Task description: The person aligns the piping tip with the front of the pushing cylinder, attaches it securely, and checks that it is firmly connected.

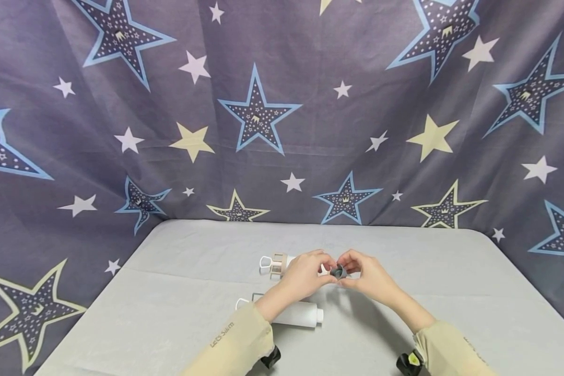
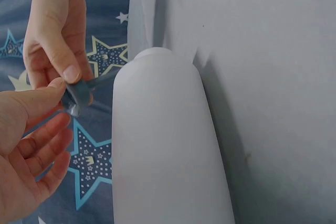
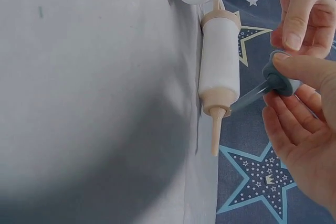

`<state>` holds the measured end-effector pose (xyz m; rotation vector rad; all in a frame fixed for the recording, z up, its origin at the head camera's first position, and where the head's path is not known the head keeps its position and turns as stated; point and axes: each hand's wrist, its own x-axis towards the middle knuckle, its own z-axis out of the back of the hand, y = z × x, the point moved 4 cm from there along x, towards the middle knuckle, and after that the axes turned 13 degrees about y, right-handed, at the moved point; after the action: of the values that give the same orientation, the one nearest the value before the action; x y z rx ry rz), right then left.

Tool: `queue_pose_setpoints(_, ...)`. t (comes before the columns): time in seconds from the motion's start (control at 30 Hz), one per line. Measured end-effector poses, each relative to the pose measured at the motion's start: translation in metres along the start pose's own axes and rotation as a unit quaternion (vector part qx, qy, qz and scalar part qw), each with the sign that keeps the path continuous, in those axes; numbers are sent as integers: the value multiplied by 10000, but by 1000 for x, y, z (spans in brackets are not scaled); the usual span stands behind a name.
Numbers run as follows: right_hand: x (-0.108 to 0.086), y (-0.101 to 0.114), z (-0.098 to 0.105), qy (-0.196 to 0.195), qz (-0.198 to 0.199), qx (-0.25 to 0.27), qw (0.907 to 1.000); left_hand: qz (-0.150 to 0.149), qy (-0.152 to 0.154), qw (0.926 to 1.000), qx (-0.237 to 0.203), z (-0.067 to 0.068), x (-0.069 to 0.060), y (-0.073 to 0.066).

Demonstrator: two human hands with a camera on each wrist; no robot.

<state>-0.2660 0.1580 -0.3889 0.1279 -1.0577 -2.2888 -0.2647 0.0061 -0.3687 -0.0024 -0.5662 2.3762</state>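
Above the table, my left hand [image 1: 305, 271] and right hand [image 1: 370, 277] both pinch a small dark grey nozzle cap [image 1: 338, 272] between thumb and fingers. In the right wrist view, the cap [image 3: 281, 80] tilts, with its hollow end near my fingers and its narrow, see-through spout pointing down and left. A white cylinder [image 1: 298, 315] with a white neck lies below my left forearm, which hides part of it. Behind my left hand lies a second white cylinder [image 3: 219, 56] with beige ends and a beige tapered nozzle [image 3: 216, 132].
Both cylinders lie on a pale grey cloth-covered table [image 1: 183, 297], their white looped handles [image 1: 265, 264] toward the left. A dark curtain [image 1: 310, 136] with stars hangs behind the table's far edge. Black wrist cameras [image 1: 410, 362] sit below my sleeves.
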Motion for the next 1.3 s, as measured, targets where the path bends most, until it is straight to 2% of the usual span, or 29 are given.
queue_pose_setpoints(0.23, -3, -5, -5, 195, 75, -78, 9997, 149, 182, 9997, -88, 3, -8, 6)
queue_pose_setpoints(0.47, -9, -6, -13, 365, -75, 119, 9992, 69, 209, 9998, 4, 5, -17, 13)
queue_pose_setpoints(0.77, -16, -8, -23, 600, -109, 368, 9975, -29, 802, 9967, -103, 4, -30, 22)
queue_pose_setpoints(1.03, -19, -9, -28, 607, -121, 176, 9979, -202, 1287, 9914, -74, -1, -40, 29)
queue_pose_setpoints(1.3, -24, -7, -34, 625, 24, 130, 9980, -86, 1527, 9882, -81, -5, -52, 36)
